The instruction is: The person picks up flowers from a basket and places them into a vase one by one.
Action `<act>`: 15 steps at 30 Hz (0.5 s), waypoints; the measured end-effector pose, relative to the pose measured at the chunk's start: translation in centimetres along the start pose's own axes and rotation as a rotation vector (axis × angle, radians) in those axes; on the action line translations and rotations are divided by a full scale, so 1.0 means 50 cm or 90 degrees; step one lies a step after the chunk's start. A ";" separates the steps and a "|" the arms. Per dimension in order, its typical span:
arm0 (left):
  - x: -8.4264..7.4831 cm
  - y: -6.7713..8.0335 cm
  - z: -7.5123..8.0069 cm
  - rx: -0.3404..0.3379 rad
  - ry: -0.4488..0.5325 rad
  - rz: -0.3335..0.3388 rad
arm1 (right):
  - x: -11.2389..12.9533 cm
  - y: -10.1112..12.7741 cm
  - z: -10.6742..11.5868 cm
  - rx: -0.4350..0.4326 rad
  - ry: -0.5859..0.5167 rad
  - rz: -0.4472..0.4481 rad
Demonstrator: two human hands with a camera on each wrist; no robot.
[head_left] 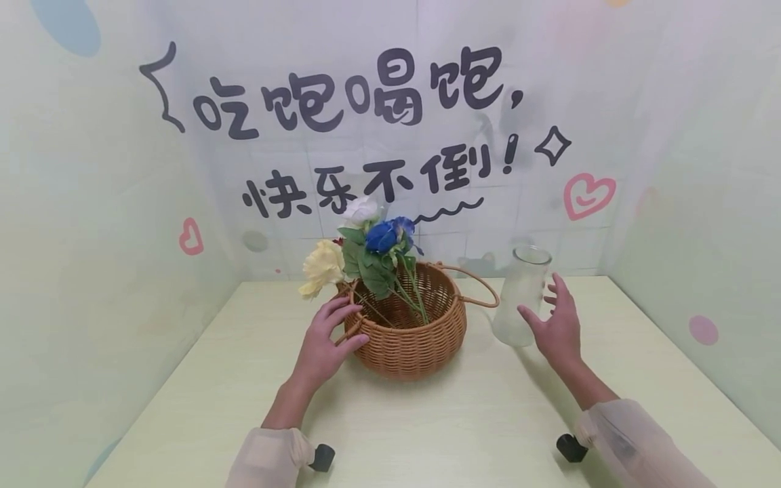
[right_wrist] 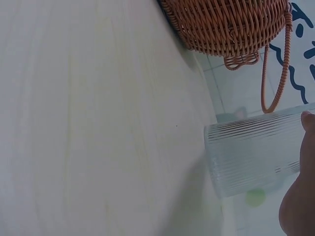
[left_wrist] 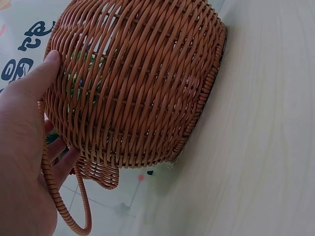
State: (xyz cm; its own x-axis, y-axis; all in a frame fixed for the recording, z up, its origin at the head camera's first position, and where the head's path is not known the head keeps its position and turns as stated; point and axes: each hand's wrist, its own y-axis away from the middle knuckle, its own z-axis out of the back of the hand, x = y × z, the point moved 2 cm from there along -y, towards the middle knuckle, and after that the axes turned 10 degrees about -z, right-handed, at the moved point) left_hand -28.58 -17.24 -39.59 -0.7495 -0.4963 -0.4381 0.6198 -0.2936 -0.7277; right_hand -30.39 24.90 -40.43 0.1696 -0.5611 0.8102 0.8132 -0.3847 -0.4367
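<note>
Wicker basket (head_left: 410,332) sits mid-table, flowers (head_left: 371,249) leaning out; the left hand (head_left: 323,339) steadies its side, fingers spread. Right hand (head_left: 556,324), spread, touches the glass vase (head_left: 520,295) beside it; a careless nudge could topple that tall vase

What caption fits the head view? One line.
Left hand touches wicker basket of flowers; right hand beside glass vase.
</note>
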 end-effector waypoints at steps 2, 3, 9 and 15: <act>0.000 -0.001 0.000 0.002 -0.001 0.000 | 0.004 0.005 0.005 -0.017 -0.014 0.005; 0.000 -0.001 0.000 0.003 -0.001 0.001 | 0.006 0.006 0.007 -0.026 -0.022 0.006; 0.004 -0.002 -0.002 0.007 -0.004 0.012 | 0.024 0.015 0.019 -0.066 -0.067 -0.004; 0.007 -0.003 -0.004 0.008 0.001 0.014 | 0.057 0.027 0.018 -0.072 -0.126 -0.001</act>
State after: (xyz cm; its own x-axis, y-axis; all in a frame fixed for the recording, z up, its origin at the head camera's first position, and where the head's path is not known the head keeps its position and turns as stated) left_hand -28.97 -17.21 -39.73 -0.7364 -0.5012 -0.4545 0.6387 -0.2932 -0.7114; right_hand -28.31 23.43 -38.38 0.2832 -0.4105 0.8668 0.7480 -0.4710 -0.4675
